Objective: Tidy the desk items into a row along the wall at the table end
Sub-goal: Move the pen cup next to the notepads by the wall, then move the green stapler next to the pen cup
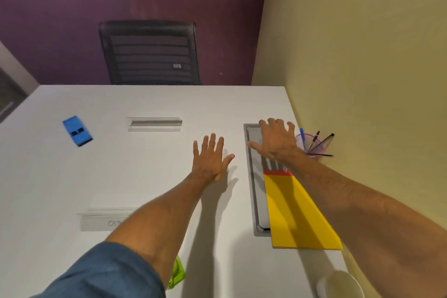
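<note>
**Inspector:** Start at the left. What lies there?

**Assistant:** A blue stapler (77, 130) sits alone on the white counter (145, 164), well apart from the yellow wall (362, 80). It looks not yet tidied. Two clear name stands (154, 124) also rest mid-counter, one far and one near.

**Inspector:** The left hand (210, 159)?

**Assistant:** It is flat, fingers spread, its grip apart and holding nothing. It seems to be steadying the reach.

**Inspector:** And the right hand (278, 143)?

**Assistant:** It is over the grey cable tray (251, 176), fingers splayed, grip apart and empty. It is just beside the pink mesh pen cup (306, 144), which stands against the wall.

**Inspector:** What else is in the row?

**Assistant:** A yellow folder (297, 213) lies along the wall, partly over the tray, and a white cup (338, 284) stands nearest. A green item (177, 273) shows under the left arm; I cannot tell what it is.
</note>
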Demonstrator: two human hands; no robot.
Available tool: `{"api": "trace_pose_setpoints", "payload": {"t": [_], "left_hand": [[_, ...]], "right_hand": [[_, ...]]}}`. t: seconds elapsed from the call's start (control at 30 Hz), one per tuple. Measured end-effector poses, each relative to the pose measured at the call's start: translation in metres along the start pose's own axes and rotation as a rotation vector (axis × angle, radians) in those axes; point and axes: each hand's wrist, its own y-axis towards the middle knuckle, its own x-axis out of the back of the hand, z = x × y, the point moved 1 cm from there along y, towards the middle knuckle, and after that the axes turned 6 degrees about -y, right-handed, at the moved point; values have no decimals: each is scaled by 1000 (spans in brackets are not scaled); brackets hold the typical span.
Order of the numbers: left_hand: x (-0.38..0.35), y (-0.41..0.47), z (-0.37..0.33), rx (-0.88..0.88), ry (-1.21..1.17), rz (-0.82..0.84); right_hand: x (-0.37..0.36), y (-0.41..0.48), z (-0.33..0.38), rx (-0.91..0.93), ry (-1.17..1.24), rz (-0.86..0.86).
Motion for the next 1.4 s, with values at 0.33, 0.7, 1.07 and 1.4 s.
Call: {"api": "trace_pose_setpoints", "payload": {"t": [0.33, 0.7, 1.07, 1.4], "left_hand": [[54, -50, 109, 144, 62, -60], [82, -94, 289, 282, 61, -110], [61, -109, 442, 368, 66, -95], [32, -113, 459, 340, 19, -54]], "right_hand": [[29, -6, 132, 128, 140, -44], [59, 17, 317, 251, 188, -9], [48, 52, 470, 275, 220, 52], [27, 45, 478, 228, 178, 56]]}}
